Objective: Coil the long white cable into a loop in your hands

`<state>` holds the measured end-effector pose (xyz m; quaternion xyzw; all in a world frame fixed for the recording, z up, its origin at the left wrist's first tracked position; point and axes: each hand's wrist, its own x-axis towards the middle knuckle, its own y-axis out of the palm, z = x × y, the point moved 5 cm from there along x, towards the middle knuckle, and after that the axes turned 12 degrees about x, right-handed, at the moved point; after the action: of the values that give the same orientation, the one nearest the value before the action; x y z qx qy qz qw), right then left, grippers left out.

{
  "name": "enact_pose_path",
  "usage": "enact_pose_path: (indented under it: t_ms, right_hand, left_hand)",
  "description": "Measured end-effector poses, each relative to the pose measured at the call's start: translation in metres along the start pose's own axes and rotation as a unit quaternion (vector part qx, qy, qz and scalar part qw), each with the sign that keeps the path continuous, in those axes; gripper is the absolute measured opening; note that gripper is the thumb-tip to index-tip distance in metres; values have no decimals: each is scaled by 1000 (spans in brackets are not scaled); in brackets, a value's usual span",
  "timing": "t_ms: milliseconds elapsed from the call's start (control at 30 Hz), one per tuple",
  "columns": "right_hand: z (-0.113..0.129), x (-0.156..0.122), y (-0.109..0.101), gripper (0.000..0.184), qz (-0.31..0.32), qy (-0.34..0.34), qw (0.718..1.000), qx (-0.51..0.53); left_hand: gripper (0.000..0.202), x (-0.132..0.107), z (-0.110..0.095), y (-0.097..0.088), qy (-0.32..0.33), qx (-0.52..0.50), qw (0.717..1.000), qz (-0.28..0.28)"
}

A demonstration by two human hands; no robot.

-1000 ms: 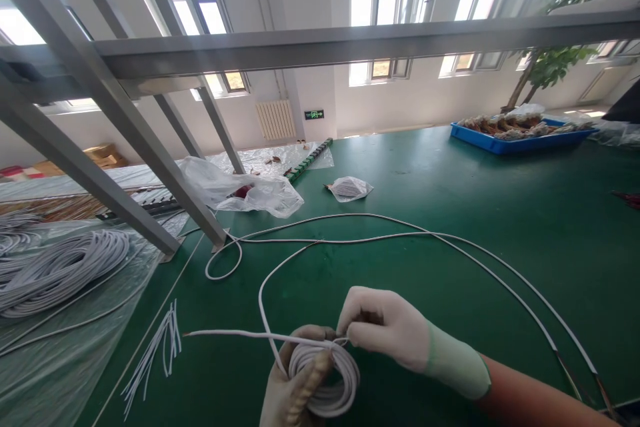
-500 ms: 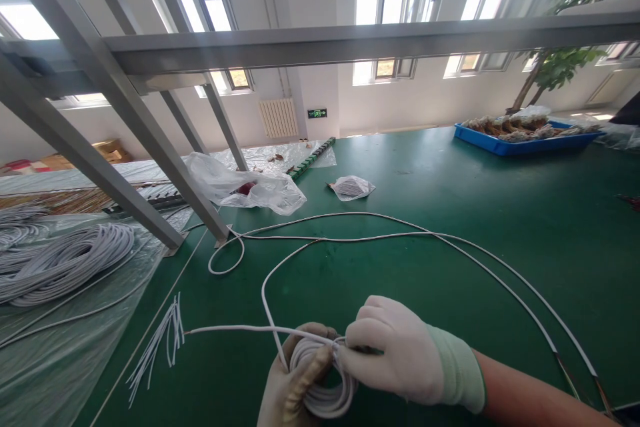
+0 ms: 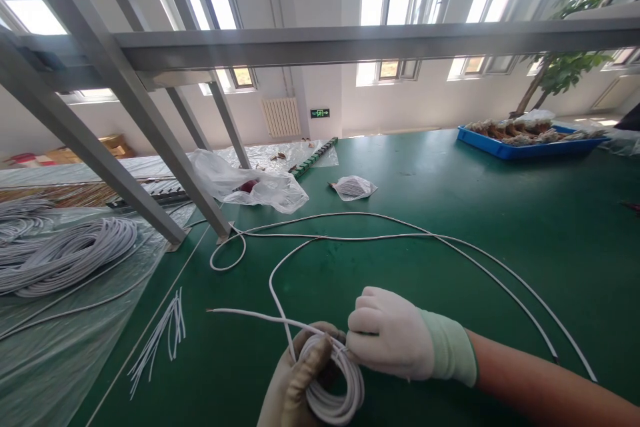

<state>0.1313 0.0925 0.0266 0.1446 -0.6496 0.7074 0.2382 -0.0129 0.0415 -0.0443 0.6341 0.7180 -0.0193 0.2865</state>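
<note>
White PVC-type cable, wound as a small multi-turn cable coil [image 3: 353, 383], is positioned at the near edge of view, ctr, above the green surface [image 3: 450, 267]. L hand [image 3: 291, 383] (gloved, soiled at fingers): clamped on coil, thumb across the near face, remaining fingers behind. R hand [image 3: 393, 337] (white glove, pale green cuff): fingers curled in, tips at upper R rim of coil, close to L hand; cannot tell what, if anything, is pinched, as the contact pt. is hidden. One cable end [image 3: 240, 312] extends L from top of coil, tip exposed; a 2nd lead crosses it, curves up & reaches the long cable runs [image 3: 370, 238]. These arc R across the surface, ends nr R forearm; small loop at L, nr foot of grey metal frame [image 3: 325, 47]. Cut wire lengths [image 3: 170, 327] lie in a loose fan, L of the exposed tip. Far L: large cable coil [image 3: 85, 257] on plastic sheeting [image 3: 60, 360]. Beyond the runs: crumpled clear bag [image 3: 280, 192] by the frame, small clear packet [image 3: 354, 188] to its R. Far R: blue tray [image 3: 530, 150] w/ bundled parts.
</note>
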Motion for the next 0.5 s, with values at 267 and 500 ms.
enact_pose_path:
  t_ms: [267,500]
  right_hand:
    - [-1,9,-11,24,55,-2,997,60]
    - [3,11,-8,25,107,28,984,140]
  left_hand:
    - [46,1,4,-4,-43,-2,997,-67]
    - [37,-4,-17,1,-14,85,996,13]
